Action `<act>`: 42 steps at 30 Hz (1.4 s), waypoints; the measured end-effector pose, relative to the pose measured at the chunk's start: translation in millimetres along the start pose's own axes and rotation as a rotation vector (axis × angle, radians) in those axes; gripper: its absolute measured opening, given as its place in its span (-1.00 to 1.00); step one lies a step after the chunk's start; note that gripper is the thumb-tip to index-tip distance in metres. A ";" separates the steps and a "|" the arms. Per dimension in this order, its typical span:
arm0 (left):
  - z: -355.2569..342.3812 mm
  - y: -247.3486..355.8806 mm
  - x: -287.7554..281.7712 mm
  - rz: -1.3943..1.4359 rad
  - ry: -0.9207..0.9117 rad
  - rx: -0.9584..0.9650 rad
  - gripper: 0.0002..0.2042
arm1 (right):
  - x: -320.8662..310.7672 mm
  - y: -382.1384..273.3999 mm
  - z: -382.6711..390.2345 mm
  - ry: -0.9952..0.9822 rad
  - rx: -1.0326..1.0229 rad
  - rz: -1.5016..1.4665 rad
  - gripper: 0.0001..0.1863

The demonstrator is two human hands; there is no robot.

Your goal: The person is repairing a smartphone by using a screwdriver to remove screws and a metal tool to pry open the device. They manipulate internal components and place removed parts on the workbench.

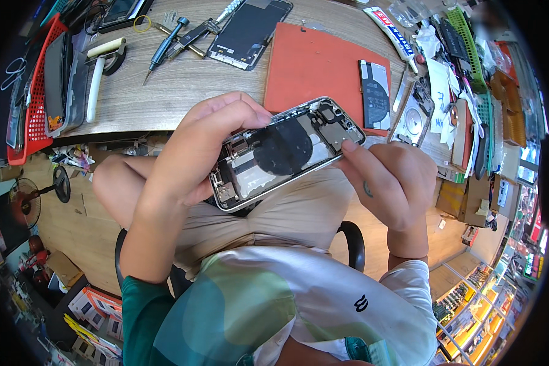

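Note:
I hold an opened phone body (pixel 287 152) with a silver frame, its inner parts and a round black coil showing, above my lap at the table's near edge. My left hand (pixel 195 149) grips its left end, fingers curled over the top rim. Fingers of my right hand (pixel 387 180) pinch its right end near the camera corner. Both hands keep it tilted, right end higher.
On the wooden table lie an orange mat (pixel 311 67) with a battery (pixel 375 94), a detached phone screen (pixel 250 30), a screwdriver (pixel 165 46), a glue tube (pixel 393 30) and several small parts at the right. A red basket (pixel 39 79) stands left.

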State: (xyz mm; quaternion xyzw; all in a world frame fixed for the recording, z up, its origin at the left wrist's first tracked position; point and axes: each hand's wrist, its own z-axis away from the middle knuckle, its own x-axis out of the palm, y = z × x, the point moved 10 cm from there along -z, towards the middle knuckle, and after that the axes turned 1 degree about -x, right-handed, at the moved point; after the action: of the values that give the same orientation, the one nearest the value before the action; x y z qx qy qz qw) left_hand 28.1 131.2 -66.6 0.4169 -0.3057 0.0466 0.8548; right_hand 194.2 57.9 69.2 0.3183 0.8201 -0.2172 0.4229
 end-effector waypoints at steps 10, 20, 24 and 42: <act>10.2 24.5 -21.7 -0.191 0.018 0.102 -0.46 | -5.3 -2.4 -5.1 -0.001 0.088 0.002 -0.59; 46.0 58.4 -24.8 -0.692 0.107 0.600 -0.37 | 1.2 -1.9 -5.4 0.088 -0.144 -0.070 -0.54; 48.5 70.9 -7.1 -1.078 -0.063 0.865 -0.38 | -1.1 4.0 -4.8 0.123 -0.083 -0.091 -0.57; 31.4 83.4 55.4 -1.271 -0.265 1.089 -0.47 | -7.0 10.9 -11.7 0.207 0.084 -0.081 -0.56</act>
State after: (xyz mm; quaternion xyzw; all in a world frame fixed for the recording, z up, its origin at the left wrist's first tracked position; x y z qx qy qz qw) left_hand 29.8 152.3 36.2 0.8651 -0.0456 -0.3511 0.3554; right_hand 198.5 70.5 80.5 0.3231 0.8618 -0.2340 0.3132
